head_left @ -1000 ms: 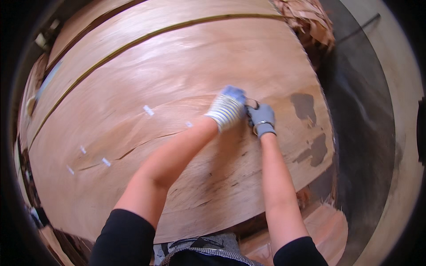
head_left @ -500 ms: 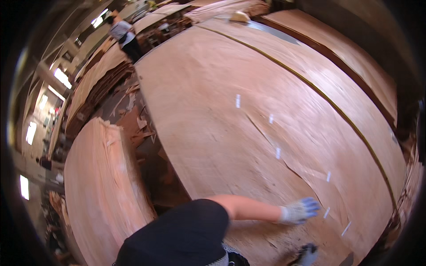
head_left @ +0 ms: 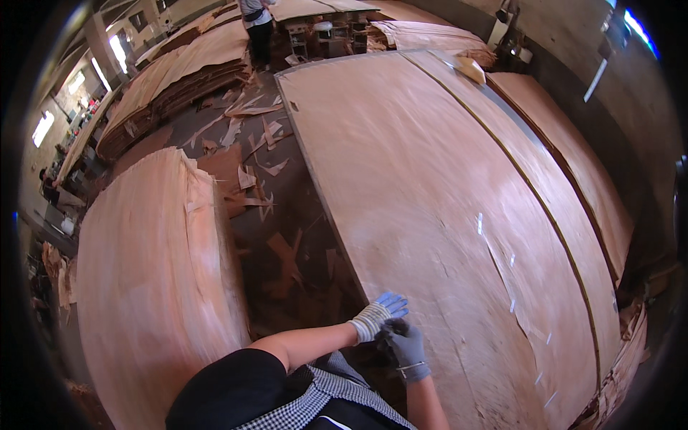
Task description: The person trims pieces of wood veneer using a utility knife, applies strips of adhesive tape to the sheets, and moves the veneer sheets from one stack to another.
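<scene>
Gloved left hand (head_left: 378,317) and right hand (head_left: 405,345) close together by the near left edge of a veneer sheet (head_left: 387,165).
Left fingers are slightly apart; right fingers curl, any grip impossible to tell. The sheet spreads right and far. Snagging could tear its edge; pulling might lengthen the split (head_left: 501,275) beside white tape strips (head_left: 479,223).

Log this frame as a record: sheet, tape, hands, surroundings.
sheet: large, pale brown wood
tape strips: short, white, on the sheet, right of both hands
left hand: striped glove, blue fingers extended, near the sheet's left edge
right hand: grey glove, beside the left; grip unclear
stack: wood sheets, at left
scraps: scattered between stack and sheet
co-worker: standing, background
</scene>
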Tool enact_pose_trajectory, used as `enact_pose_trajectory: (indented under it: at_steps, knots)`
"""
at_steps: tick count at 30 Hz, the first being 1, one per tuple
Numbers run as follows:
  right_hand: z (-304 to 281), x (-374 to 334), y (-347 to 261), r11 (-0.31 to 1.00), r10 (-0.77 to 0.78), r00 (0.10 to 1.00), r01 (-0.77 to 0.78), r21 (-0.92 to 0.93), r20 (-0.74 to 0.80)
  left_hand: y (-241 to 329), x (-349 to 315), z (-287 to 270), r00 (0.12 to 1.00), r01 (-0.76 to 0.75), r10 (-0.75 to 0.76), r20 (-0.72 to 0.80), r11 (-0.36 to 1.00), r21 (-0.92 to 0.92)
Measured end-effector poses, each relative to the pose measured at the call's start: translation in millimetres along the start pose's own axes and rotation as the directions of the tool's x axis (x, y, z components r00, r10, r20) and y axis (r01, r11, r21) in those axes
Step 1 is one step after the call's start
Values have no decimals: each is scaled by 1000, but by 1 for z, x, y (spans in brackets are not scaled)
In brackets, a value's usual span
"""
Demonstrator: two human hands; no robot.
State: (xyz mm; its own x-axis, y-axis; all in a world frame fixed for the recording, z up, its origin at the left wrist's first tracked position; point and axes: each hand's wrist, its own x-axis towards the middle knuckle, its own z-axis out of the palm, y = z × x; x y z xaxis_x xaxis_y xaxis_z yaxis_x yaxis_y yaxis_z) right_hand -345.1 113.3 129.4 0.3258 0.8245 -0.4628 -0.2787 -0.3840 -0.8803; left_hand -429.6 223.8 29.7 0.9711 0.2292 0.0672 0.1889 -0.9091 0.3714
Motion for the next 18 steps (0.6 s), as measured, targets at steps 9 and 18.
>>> enact_pose_trajectory:
  at_steps: [9,18]
  knots:
    - [54,1,17,990,110,991,-101,-103,80,-43,-32,2,998,63,-62,-32,998,19]
    - [80,21,-9,985,-31,995,47,-167,94,-28,37,6,972,-194,225,-73,934,301]
